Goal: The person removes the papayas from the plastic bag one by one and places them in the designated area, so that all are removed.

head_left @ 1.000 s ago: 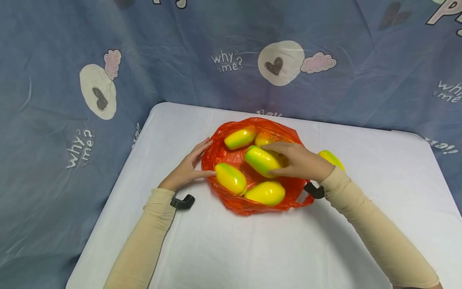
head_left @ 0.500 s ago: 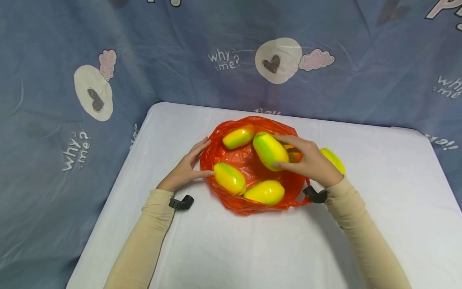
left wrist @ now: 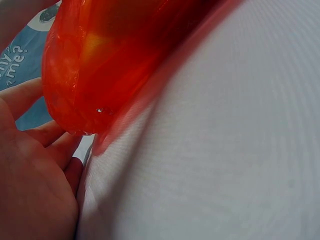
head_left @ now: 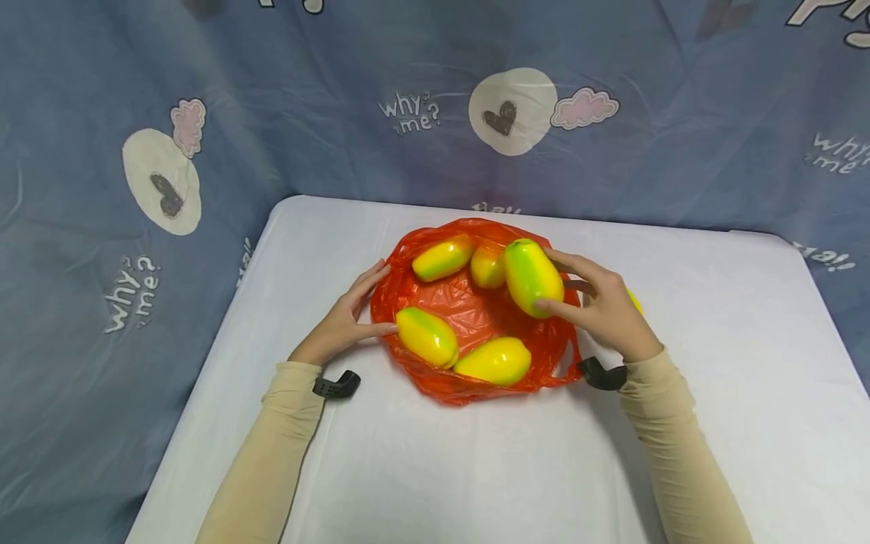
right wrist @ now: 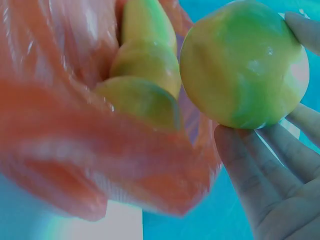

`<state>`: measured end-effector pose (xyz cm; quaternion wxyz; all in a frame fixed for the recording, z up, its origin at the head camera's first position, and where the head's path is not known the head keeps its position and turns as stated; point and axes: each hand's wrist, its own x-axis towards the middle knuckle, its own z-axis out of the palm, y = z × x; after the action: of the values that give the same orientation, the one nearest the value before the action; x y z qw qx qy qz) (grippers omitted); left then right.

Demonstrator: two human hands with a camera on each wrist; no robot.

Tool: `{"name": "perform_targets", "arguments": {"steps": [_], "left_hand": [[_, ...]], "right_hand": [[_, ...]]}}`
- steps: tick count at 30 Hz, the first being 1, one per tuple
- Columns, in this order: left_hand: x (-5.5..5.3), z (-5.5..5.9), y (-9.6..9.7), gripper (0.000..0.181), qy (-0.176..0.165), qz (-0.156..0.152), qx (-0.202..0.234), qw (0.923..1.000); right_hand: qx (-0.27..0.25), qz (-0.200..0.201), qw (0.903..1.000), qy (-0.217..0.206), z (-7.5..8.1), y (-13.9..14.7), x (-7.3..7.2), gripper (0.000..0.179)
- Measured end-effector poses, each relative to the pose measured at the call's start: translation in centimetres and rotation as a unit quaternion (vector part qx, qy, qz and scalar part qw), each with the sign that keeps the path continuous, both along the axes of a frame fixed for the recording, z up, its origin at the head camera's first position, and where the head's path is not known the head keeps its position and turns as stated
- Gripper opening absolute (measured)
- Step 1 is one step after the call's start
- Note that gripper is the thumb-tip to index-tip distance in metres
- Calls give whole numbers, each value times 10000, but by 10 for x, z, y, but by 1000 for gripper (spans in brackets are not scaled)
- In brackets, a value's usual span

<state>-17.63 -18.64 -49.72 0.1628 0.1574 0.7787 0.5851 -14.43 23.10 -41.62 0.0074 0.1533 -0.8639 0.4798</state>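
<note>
My right hand (head_left: 615, 310) holds a yellow-green papaya (head_left: 532, 278) over the right side of an open red plastic bag (head_left: 469, 321), thumb in front and fingers behind. In the right wrist view this papaya (right wrist: 245, 65) shows end-on beside the bag mouth. Inside the bag lie several more papayas: one at the front left (head_left: 427, 337), one at the front (head_left: 495, 361) and others at the back. My left hand (head_left: 340, 325) touches the bag's left side with fingers spread and thumb close to the front-left papaya. Its fingers rest along the red film in the left wrist view.
Another papaya (head_left: 635, 301) lies on the white table (head_left: 435, 468), right of the bag and mostly hidden behind my right hand. A loose bag handle (head_left: 574, 363) sticks out at the right. A blue printed curtain (head_left: 326, 113) hangs behind and to the left.
My right hand has moved right with the papaya, from the bag's middle toward its right rim, uncovering the papaya at the back. My left hand stays at the bag's left side.
</note>
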Motion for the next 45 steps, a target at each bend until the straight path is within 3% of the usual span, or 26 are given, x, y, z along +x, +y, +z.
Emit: {"name": "perform_targets", "arguments": {"steps": [12,28,45], "left_hand": [[0,2,0,94,-5,-2,-16,10000],[1,0,0,93,-17,-18,71,10000],[2,4,1,92,-63,18,-113,9999]], "right_hand": [[-379,-668,9970,-62,0,34,8,68],[-234,-1484,9885,185,4,76,23,69],[-51,-2187,9757,-132,-1,123,34,66]]}}
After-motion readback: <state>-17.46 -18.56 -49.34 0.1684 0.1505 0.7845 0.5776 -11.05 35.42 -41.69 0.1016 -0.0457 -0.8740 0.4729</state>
